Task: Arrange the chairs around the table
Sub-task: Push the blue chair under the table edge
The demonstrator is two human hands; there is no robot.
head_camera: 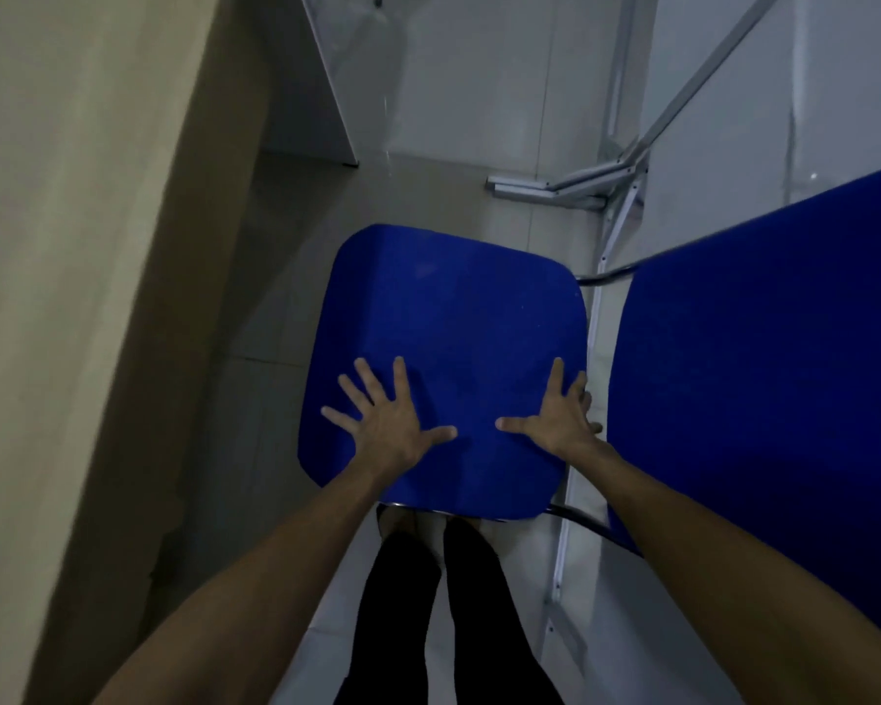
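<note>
A blue padded chair [448,323] stands below me in the middle of the view, seen from above. My left hand [387,419] lies flat on its near left part with fingers spread. My right hand [563,414] rests on its near right edge, fingers spread, with the outer fingers over the side. A second blue chair [764,379] fills the right side, its metal frame showing at the edges. The table [47,246] is a beige wooden surface along the left, its edge running diagonally.
Grey metal legs and struts [626,170] of a frame stand on the tiled floor [286,221] behind the chairs. A white panel [326,73] rises at the back. My legs in dark trousers [428,602] are below the chair.
</note>
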